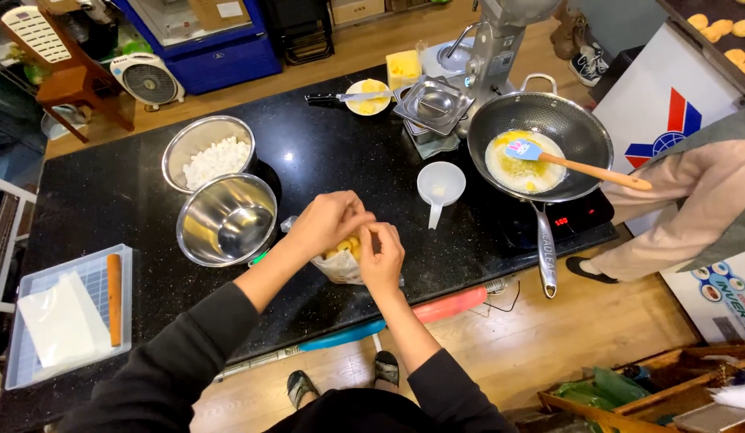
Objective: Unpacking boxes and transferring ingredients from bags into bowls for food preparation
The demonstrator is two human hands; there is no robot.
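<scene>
Left hand (328, 224), right hand (382, 258) both pinched on clear snack bag (340, 266), yellow pieces inside.

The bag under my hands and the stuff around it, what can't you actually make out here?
- Head view: the bag is mostly covered by the left hand and right hand; its yellow contents barely show.
- The second person is cut off by the right edge.
- The white pieces in the steel bowl are too small to identify.

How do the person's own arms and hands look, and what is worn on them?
Both arms wear dark, almost black long sleeves, pushed up so the forearms are bare. The left hand and right hand are bare: no gloves, and no rings or watch can be made out.
</scene>
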